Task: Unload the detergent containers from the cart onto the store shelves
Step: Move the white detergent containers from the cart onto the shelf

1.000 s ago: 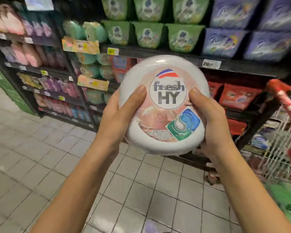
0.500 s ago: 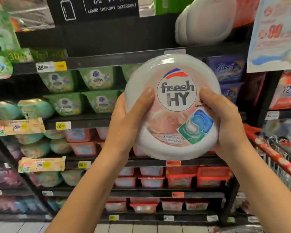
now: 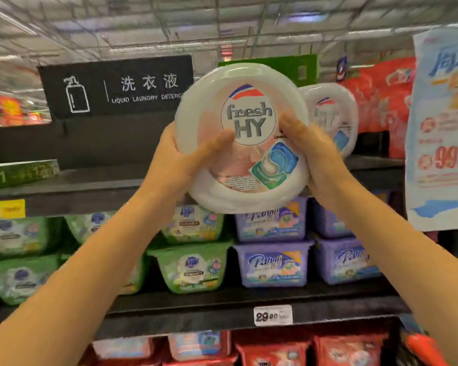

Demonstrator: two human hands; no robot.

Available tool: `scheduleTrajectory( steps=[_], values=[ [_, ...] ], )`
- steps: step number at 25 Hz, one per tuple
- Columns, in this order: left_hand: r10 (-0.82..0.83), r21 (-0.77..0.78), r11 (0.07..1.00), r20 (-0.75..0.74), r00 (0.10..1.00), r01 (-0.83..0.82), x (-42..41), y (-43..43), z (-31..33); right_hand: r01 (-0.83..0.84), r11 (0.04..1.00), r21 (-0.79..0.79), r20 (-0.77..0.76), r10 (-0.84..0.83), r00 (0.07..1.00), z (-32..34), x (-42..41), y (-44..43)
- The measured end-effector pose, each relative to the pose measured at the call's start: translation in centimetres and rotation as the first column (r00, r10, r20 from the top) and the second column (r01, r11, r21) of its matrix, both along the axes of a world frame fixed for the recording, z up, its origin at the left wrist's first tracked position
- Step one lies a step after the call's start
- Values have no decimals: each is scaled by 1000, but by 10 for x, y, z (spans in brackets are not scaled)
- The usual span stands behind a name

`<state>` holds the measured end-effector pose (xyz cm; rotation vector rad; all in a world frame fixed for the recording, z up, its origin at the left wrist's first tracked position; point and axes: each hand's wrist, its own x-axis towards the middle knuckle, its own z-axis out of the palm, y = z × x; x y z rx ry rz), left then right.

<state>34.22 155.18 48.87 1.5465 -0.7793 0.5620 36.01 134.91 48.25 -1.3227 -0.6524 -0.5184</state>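
Hands: the left hand [image 3: 180, 165] and right hand [image 3: 317, 157] are gripping opposite sides of one round white tub [image 3: 249, 154], thumbs lying across its lid.
Tub: it is hanging tilted between the hands, lid facing the person, not yet resting on anything.
Below the hands: green tubs [image 3: 193, 268] and purple tubs [image 3: 273, 262] are sitting stacked.
Just behind the right hand: a matching tub [image 3: 331, 114] is standing on edge on the top shelf [image 3: 111, 180], so at least one looks placed.
Beyond the left hand: a black sign [image 3: 117, 85] is hanging above bare shelf board.
Remaining: this tub is probably heading beside its twin; the cart is mostly out of view, so what is waiting cannot be told.
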Motion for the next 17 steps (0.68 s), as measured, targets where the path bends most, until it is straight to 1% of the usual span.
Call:
scheduleTrajectory(
  steps=[2, 5, 7, 11, 15, 17],
  values=[
    [15, 20, 1000, 35, 999, -15, 27, 7, 17, 34, 998, -56, 6, -34, 999, 16, 26, 4],
    [23, 68, 997, 50, 998, -26, 63, 15, 29, 9, 994, -111, 21, -7, 1000, 27, 59, 7],
    [2, 68, 998, 52, 999, -6, 84, 19, 31, 1, 991, -136, 4, 0, 1000, 29, 78, 6],
    [-58, 112, 992, 52, 997, 52, 118, 26, 26, 8, 970, -244, -43, -19, 999, 26, 107, 2],
    [9, 253, 968, -65, 998, 8, 152, 33, 32, 10, 929, -371, -143, -67, 987, 36, 123, -2],
    [118, 362, 931, -169, 978, -50, 168, 38, 37, 4, 896, -445, -210, -109, 972, 44, 132, -3]
  ],
)
